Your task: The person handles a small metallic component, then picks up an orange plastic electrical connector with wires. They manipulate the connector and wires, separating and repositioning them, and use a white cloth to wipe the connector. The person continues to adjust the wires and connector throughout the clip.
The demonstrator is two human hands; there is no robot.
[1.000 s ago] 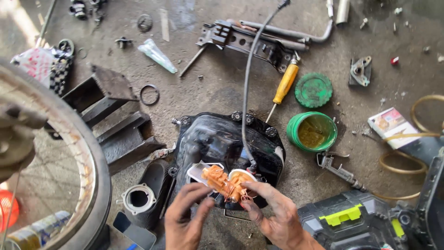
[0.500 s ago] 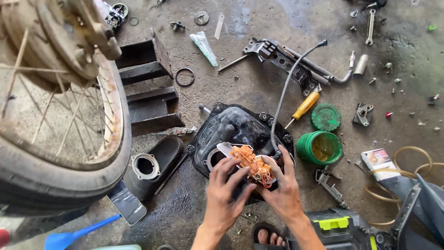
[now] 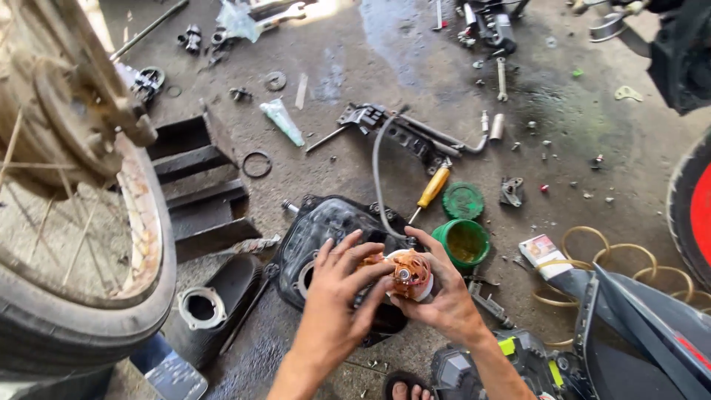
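Sitting on the oily concrete floor (image 3: 355, 59), a green round plastic tub (image 3: 461, 242) holds murky brownish liquid — its green lid (image 3: 463, 200) lies just beside it, next to a yellow-handled screwdriver (image 3: 432, 187). Both hands hold a copper-wound round motor part (image 3: 406, 273) above a black plastic engine cover (image 3: 326, 237). Left hand (image 3: 337, 296): fingers half curled, tips touching the part's left edge. Right hand (image 3: 444, 292): fingers wrapped around it from behind — cupping it. A spoked motorcycle wheel (image 3: 81, 222) stands to the left.
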